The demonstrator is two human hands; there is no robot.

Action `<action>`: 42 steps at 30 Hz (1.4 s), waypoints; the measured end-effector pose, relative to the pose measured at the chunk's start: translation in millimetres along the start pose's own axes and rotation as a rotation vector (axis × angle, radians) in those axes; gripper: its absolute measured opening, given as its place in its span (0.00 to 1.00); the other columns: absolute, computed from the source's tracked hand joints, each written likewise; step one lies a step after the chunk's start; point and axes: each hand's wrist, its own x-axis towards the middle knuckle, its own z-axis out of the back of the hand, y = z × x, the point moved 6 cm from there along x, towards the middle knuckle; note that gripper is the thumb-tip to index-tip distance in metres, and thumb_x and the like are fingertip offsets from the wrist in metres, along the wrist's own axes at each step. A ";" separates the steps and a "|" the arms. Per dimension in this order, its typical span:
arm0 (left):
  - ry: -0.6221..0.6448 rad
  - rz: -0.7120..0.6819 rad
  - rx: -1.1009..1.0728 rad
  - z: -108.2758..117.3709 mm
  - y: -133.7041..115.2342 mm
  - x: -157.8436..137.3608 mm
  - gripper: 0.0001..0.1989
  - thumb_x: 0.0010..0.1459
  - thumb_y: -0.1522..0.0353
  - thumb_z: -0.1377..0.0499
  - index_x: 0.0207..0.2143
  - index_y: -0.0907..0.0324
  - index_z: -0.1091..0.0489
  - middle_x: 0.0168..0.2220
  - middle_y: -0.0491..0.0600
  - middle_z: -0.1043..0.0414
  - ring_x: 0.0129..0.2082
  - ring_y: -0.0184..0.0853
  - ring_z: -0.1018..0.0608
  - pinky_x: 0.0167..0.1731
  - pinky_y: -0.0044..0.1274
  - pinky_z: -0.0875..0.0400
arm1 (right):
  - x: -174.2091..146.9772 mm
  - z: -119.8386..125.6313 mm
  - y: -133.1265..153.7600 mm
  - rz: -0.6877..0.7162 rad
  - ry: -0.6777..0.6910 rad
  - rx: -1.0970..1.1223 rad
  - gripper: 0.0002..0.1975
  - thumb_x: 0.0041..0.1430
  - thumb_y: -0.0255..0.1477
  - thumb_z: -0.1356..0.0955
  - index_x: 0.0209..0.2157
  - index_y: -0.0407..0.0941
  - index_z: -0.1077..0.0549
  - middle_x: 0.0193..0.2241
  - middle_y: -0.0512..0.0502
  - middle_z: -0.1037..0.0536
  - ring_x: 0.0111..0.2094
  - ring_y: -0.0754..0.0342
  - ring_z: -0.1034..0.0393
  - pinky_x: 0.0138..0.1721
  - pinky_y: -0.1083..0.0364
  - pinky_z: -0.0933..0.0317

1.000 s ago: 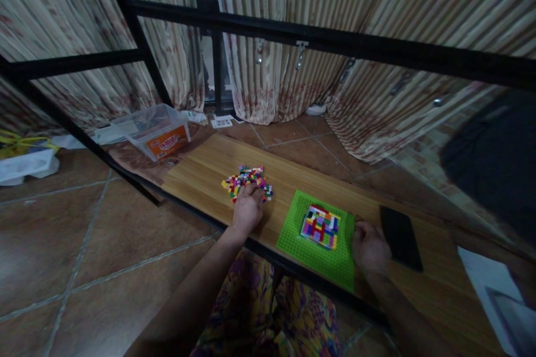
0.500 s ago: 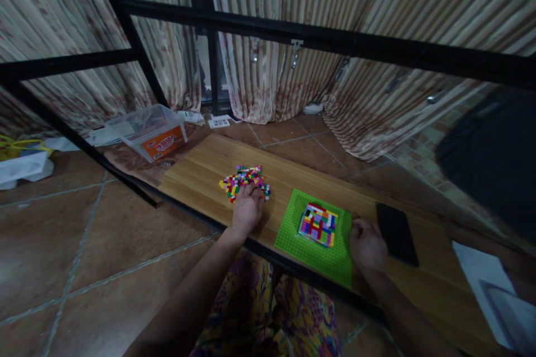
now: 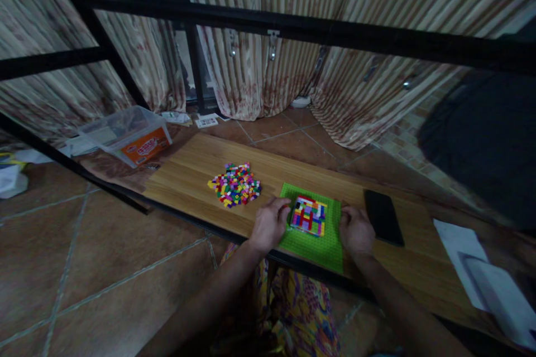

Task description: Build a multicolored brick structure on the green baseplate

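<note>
A green baseplate [image 3: 312, 250] lies on the wooden board, bearing a square build of multicoloured bricks [image 3: 309, 216]. Over the plate's left edge is my left hand [image 3: 270, 224], its fingers curled together close to the build's left side; whatever they pinch is too small to make out. At the right edge of the plate rests my right hand [image 3: 357, 230], fingers closed, with their contents hidden. A loose pile of small coloured bricks [image 3: 237, 184] lies left of the plate, apart from both hands.
The wooden board [image 3: 201, 162] has a black rail along its near edge. A dark flat phone-like slab [image 3: 384, 217] lies right of my right hand. Beyond the left end stands a clear plastic box [image 3: 129, 134] with an orange label. White sheets [image 3: 463, 251] are at the right.
My left hand has left the brick pile and moved right to the baseplate, beside the build. My right hand stays at the plate's right edge. The camera view has shifted slightly.
</note>
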 end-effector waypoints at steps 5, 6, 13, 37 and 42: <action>0.037 -0.020 0.014 -15.1 -13.1 2.9 0.10 0.62 0.69 0.46 0.40 0.54 0.24 0.39 0.48 0.22 0.41 0.35 0.22 0.48 0.28 0.30 | -0.2 1.4 1.6 -0.003 -0.020 0.023 0.12 0.61 0.29 0.40 0.36 0.43 0.26 0.34 0.46 0.29 0.31 0.55 0.37 0.33 0.56 0.46; 0.031 -0.038 0.029 -16.3 -15.9 4.2 0.09 0.62 0.68 0.45 0.39 0.53 0.24 0.39 0.47 0.22 0.42 0.35 0.23 0.49 0.29 0.31 | -0.3 1.6 2.1 0.001 -0.023 0.029 0.12 0.61 0.28 0.40 0.36 0.43 0.26 0.33 0.46 0.30 0.31 0.55 0.37 0.33 0.56 0.46; -0.060 -0.040 0.033 -26.2 -18.4 9.0 0.05 0.57 0.68 0.38 0.35 0.52 0.22 0.44 0.46 0.24 0.48 0.36 0.26 0.53 0.33 0.38 | -0.1 2.0 2.5 0.002 -0.028 0.047 0.10 0.60 0.27 0.39 0.35 0.43 0.26 0.33 0.47 0.29 0.32 0.56 0.37 0.34 0.57 0.46; -0.061 0.238 -0.394 -49.8 12.2 18.9 0.14 0.50 0.75 0.38 0.41 0.59 0.30 0.37 0.48 0.26 0.39 0.33 0.24 0.43 0.25 0.30 | -0.1 2.8 2.3 0.009 -0.033 0.025 0.12 0.60 0.28 0.40 0.35 0.43 0.26 0.33 0.45 0.28 0.33 0.54 0.35 0.34 0.56 0.45; -0.066 0.322 -0.520 -57.0 16.8 18.5 0.14 0.49 0.76 0.38 0.40 0.60 0.31 0.31 0.44 0.28 0.30 0.28 0.26 0.33 0.20 0.31 | -0.1 -0.7 -1.2 -0.015 -0.012 0.010 0.12 0.61 0.29 0.40 0.36 0.43 0.26 0.34 0.45 0.28 0.33 0.54 0.36 0.34 0.57 0.45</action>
